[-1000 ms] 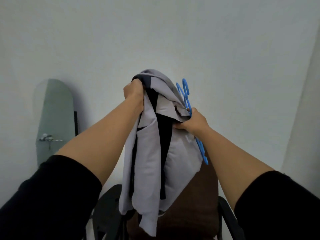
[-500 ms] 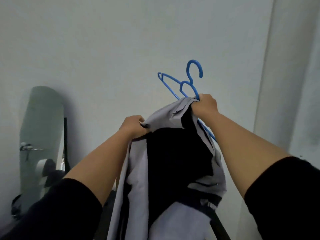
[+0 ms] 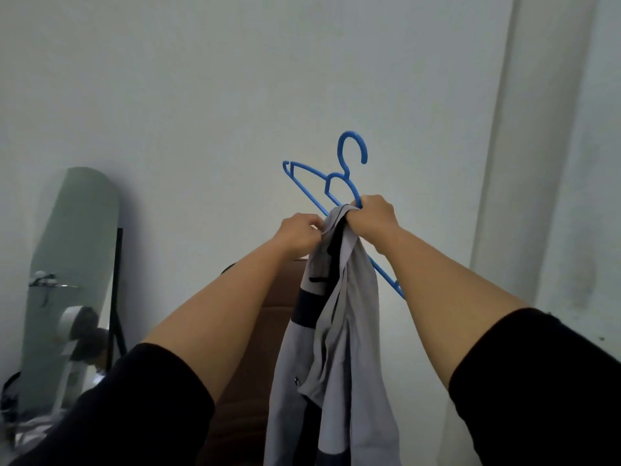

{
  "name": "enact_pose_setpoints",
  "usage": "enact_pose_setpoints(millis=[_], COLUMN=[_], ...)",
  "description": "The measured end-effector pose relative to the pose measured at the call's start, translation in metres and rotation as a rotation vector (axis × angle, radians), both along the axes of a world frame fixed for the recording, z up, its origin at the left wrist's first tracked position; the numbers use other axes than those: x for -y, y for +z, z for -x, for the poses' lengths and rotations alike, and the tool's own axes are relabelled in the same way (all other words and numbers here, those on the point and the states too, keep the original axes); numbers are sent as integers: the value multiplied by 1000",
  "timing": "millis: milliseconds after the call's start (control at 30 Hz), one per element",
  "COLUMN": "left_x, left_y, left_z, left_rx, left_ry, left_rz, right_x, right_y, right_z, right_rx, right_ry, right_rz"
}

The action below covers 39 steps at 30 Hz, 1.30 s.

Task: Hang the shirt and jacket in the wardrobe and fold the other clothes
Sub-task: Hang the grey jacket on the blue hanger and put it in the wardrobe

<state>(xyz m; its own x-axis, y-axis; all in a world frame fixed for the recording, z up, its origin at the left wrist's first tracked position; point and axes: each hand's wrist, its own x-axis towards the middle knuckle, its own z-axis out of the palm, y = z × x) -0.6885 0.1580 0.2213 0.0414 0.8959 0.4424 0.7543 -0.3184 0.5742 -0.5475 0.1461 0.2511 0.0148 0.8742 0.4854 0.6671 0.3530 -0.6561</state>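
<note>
Both hands are raised in front of a pale wall, holding one garment between them. The right hand (image 3: pixel 374 218) has its grip clamped on a blue hanger (image 3: pixel 331 186) near the neck, together with the top edge of a grey jacket (image 3: pixel 339 331). The hanger tilts: its hook points up above the right hand, one arm juts up and left, clear of any cloth, and the other arm runs down to the right behind the right forearm, its tip showing past the jacket. The left hand (image 3: pixel 297 235), just beside the right, has its grip pinched on the jacket's upper edge, close to the collar. From both hands the jacket hangs straight down in loose folds, grey with dark panels and a dark lining showing near the top. Its lower end runs out of the bottom of the view. Whether any part of the jacket already sits over the hanger's arm cannot be told.

Behind the jacket stands a brown chair (image 3: pixel 268 317), its back partly hidden by cloth and the left forearm. A tall mirror (image 3: pixel 72 264) with a rounded top leans against the wall at far left. Black sleeves cover both upper arms.
</note>
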Motion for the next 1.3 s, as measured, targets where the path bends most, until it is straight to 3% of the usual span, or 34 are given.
enact_pose_setpoints(millis=[100,267,300,367,433,533,867,1000,1133,1300], left_x=[0,8,9,8,2,-3,-20,-23,-19,-17], left_y=[-5,-12,-13,-15,-17,-17,-22,-23,-24,-28], left_z=[-11,-21,-21,-17,-7,6,60,77,84,83], left_rx=[44,452,460,310,109,7,122,392,503,480], left_ry=[6,-135,-167,-151,-37,97,518,638,706,655], left_rz=[7,138,172,173,120,116,110,111,124,112], right_x=[-2,-10,-12,-13,-11,-6,6,15,25,29], right_y=[-4,-24,-28,-35,-39,-42,-45,-50,-49,-45], right_z=[-12,-22,-22,-21,-21,-27,-52,-56,-59,-56], right_rx=[9,42,43,42,57,53,-64,-60,-47,-8], right_ry=[27,53,61,86,132,194,67,46,102,119], right_rz=[24,63,72,91,113,197,307,317,365,423])
